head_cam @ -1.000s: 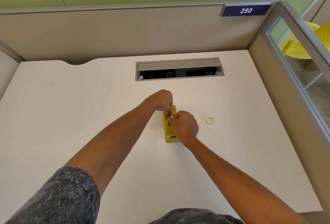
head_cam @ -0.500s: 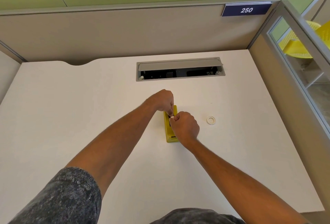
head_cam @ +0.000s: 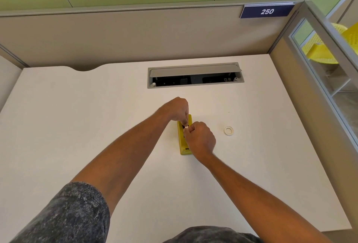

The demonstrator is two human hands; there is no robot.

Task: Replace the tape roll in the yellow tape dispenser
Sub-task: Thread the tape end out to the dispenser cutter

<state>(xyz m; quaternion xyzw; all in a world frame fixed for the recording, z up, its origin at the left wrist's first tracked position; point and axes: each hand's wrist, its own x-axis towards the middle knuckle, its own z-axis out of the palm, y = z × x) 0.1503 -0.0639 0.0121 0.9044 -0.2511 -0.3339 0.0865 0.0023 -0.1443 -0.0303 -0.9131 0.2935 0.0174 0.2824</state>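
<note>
The yellow tape dispenser (head_cam: 181, 139) lies flat on the white desk (head_cam: 96, 117), its long side pointing away from me. My left hand (head_cam: 177, 110) and my right hand (head_cam: 200, 139) meet over its far half. Between their pinched fingertips sits a small pale tape roll (head_cam: 186, 126), held above the dispenser's dark slot. Both hands cover much of the dispenser. A second small white ring, an empty tape core or roll (head_cam: 228, 130), lies on the desk to the right, apart from both hands.
A grey cable hatch (head_cam: 194, 75) stands open in the desk behind the dispenser. Beige partition walls close off the back and right, with a blue "250" sign (head_cam: 267, 11). A yellow chair (head_cam: 325, 49) shows through the glass at right.
Both hands stay pinched together over the dispenser; there is only a slight shift of the fingers. The white ring on the desk has not moved.
</note>
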